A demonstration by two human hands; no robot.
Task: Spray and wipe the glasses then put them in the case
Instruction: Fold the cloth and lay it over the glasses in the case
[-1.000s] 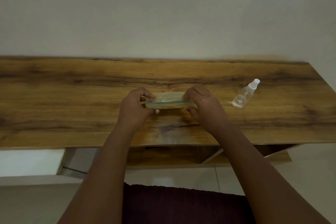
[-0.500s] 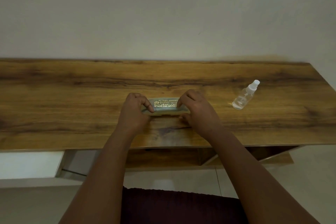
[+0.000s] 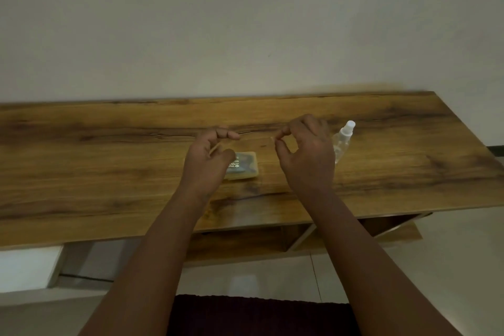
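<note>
The glasses case (image 3: 244, 169), a translucent yellowish box with printed lettering on its lid, lies flat and closed on the wooden table (image 3: 109, 172). A dark shape shows faintly through the lid. My left hand (image 3: 210, 155) hovers over the case's left end and hides that part. It holds nothing, and its fingers are loosely curled. My right hand (image 3: 305, 153) hangs above the table to the right of the case, also loosely curled and holding nothing. The clear spray bottle (image 3: 342, 142) with a white cap lies on the table just behind my right hand.
The table runs along a plain wall (image 3: 245, 35). Its front edge is close to me and its right end is near the frame's right side. Open shelves (image 3: 272, 240) sit under the tabletop, above a pale tiled floor.
Both hands held the case, pressed it down onto the table, then let go and rose off it. The view has tilted so the table sits lower in frame.
</note>
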